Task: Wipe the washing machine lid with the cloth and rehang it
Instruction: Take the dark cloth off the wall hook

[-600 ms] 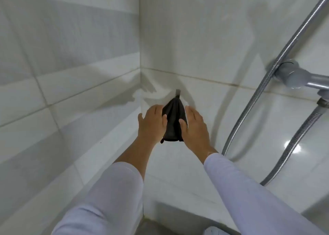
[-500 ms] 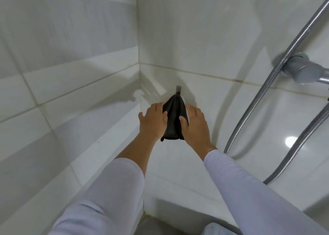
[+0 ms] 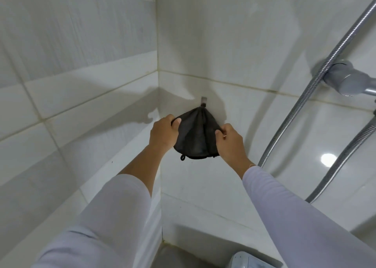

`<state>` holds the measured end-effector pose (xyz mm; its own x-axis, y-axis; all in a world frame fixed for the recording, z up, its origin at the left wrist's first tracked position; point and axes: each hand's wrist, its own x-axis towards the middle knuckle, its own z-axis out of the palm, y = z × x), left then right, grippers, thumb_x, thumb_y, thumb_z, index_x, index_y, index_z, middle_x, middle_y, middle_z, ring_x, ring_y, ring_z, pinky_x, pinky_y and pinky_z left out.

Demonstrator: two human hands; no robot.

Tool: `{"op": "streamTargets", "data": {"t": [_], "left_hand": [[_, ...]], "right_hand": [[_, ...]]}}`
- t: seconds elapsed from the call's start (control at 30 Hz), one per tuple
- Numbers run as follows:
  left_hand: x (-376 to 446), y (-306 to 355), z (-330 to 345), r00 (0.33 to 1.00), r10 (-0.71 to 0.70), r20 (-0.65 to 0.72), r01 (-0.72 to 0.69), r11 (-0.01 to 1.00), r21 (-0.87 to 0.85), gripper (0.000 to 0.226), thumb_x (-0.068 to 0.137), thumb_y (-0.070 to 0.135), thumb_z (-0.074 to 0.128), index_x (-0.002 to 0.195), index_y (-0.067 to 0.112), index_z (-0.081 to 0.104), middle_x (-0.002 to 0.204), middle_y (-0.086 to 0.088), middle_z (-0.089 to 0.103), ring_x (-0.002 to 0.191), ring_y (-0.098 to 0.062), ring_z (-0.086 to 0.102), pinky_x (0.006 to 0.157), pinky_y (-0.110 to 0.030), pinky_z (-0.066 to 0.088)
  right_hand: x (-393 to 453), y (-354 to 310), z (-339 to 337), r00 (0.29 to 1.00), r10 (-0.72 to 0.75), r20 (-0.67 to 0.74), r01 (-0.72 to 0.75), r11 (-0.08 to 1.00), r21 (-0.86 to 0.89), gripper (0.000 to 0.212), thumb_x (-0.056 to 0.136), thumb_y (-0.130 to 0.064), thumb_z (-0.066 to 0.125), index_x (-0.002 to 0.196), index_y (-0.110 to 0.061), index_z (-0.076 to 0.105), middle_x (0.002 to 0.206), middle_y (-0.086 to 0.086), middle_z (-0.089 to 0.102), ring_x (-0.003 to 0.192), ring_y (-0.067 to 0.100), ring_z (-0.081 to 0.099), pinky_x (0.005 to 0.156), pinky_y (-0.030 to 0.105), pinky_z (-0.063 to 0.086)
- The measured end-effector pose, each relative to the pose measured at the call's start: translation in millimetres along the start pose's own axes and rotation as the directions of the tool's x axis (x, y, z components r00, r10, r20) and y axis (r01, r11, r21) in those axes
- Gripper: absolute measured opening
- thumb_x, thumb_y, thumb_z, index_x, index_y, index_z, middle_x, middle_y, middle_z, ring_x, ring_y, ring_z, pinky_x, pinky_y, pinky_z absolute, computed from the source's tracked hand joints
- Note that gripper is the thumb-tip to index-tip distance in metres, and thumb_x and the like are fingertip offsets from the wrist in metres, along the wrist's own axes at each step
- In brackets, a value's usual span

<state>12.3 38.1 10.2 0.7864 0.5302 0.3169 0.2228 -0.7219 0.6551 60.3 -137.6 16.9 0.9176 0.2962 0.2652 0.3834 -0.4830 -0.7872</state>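
At centre frame a dark cloth [image 3: 196, 135] hangs from a small wall hook [image 3: 203, 101]. The left hand [image 3: 164, 134] and right hand [image 3: 230, 143] each pinch one side edge. Tugging sideways or downward could slip it off the hook.

No text, label, brand, number or sign can be read. Nothing legible is carried by the dark cloth [image 3: 195, 137], and a pale object [image 3: 250, 260] well below the cloth, perhaps an appliance, is cut off by the edge, with no lettering made out.
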Motion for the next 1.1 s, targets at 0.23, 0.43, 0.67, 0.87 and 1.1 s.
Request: {"op": "streamTargets", "data": {"t": [0.23, 0.43, 0.67, 0.87, 1.1], "left_hand": [[-1, 34, -32, 0.999, 0.027, 0.024, -0.026, 0.998, -0.053, 0.041, 0.099, 0.028, 0.041, 0.061, 0.013, 0.035, 0.057, 0.002, 0.035, 0.063, -0.019, 0.038, 0.052, -0.019, 0.027], [-26, 79, -44, 0.988, 0.031, 0.154, 0.010, 0.965, -0.261, 0.032, 0.098, 0.033, 0.043, 0.079, 0.010, 0.056, 0.079, -0.004, 0.060, 0.080, -0.023, 0.064, 0.065, -0.024, 0.040], [-62, 121, -51, 0.956, 0.037, 0.290, 0.065, 0.939, -0.337, 0.046, 0.096, 0.051, 0.037, 0.112, 0.017, 0.064, 0.105, 0.000, 0.062, 0.099, -0.019, 0.055, 0.090, -0.032, 0.041], [-91, 142, -48, 0.882, 0.169, 0.440, 0.045, 0.899, -0.436, 0.036, 0.082, 0.046, 0.067, 0.104, 0.018, 0.059, 0.104, 0.001, 0.066, 0.101, -0.017, 0.062, 0.090, -0.031, 0.049], [-118, 183, -36, 0.854, 0.219, 0.472, 0.032, 0.884, -0.467, 0.014, 0.093, 0.014, 0.051, 0.084, 0.019, 0.061, 0.080, -0.003, 0.059, 0.078, -0.021, 0.055, 0.077, -0.030, 0.047]], "right_hand": [[4, -34, -27, 0.998, 0.046, 0.050, -0.052, 0.993, 0.108, 0.017, 0.095, -0.018, 0.036, 0.092, -0.007, 0.049, 0.076, -0.003, 0.047, 0.070, 0.013, 0.043, 0.057, 0.021, 0.035], [-7, -60, -45, 0.988, 0.105, 0.114, -0.132, 0.957, 0.260, 0.016, 0.092, -0.020, 0.041, 0.079, -0.012, 0.047, 0.069, -0.001, 0.043, 0.064, 0.014, 0.040, 0.056, 0.026, 0.033], [-40, -74, -82, 0.967, 0.145, 0.208, -0.243, 0.764, 0.598, 0.019, 0.090, -0.005, 0.043, 0.080, -0.005, 0.059, 0.071, 0.010, 0.059, 0.069, 0.024, 0.065, 0.067, 0.031, 0.059], [-72, -67, -130, 0.959, 0.154, 0.237, -0.269, 0.755, 0.598, 0.037, 0.095, -0.011, 0.032, 0.116, 0.008, 0.056, 0.102, 0.021, 0.064, 0.099, 0.032, 0.062, 0.095, 0.042, 0.051], [-104, -27, -196, 0.976, 0.206, 0.070, -0.214, 0.855, 0.473, 0.024, 0.091, -0.014, 0.046, 0.109, -0.011, 0.062, 0.105, 0.009, 0.067, 0.085, 0.018, 0.061, 0.078, 0.032, 0.051]]}}
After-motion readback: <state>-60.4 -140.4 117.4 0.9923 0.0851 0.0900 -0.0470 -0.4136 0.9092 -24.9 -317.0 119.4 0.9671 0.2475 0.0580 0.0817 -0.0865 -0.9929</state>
